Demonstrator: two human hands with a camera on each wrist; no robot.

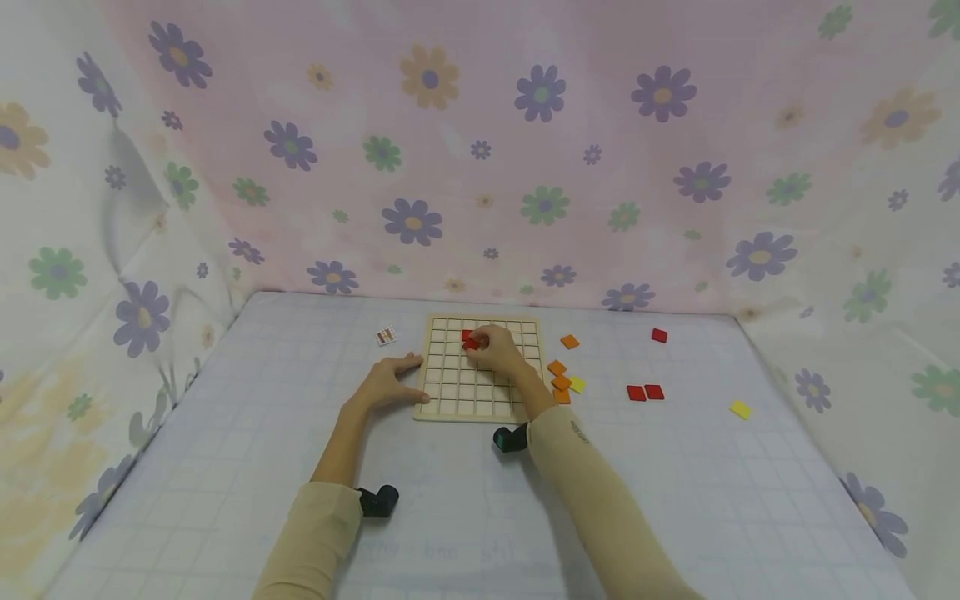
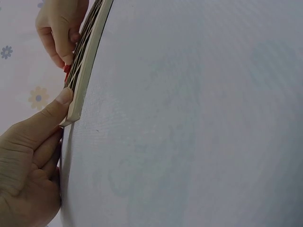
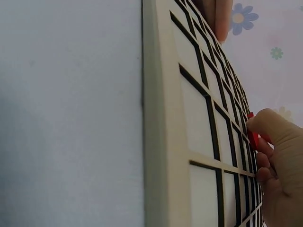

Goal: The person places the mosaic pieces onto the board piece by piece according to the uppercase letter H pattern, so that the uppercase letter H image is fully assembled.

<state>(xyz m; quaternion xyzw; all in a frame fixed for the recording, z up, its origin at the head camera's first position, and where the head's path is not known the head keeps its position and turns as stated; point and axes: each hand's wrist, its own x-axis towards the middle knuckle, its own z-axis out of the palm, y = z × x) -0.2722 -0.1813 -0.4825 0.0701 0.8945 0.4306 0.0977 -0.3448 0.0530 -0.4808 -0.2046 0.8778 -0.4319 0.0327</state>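
Observation:
A square wooden grid board (image 1: 480,417) with raised dividers lies on the table. My right hand (image 1: 497,348) is over its far middle part and pinches a red square tile (image 3: 253,136) between thumb and fingers, low over the cells. Just beyond the fingertips, another red tile (image 1: 467,334) sits in a far cell, partly hidden by the hand. My left hand (image 1: 386,384) rests at the board's left side with fingers spread. Its thumb (image 2: 65,97) touches the frame near the corner, as the left wrist view shows.
Right of the board lie several orange tiles (image 1: 570,341) and a yellow tile (image 1: 577,384) beside them. Farther right are red tiles (image 1: 636,392) and another yellow tile (image 1: 740,409). A small patterned card (image 1: 386,335) lies left of the board. Flowered cloth (image 1: 480,183) hangs behind the table.

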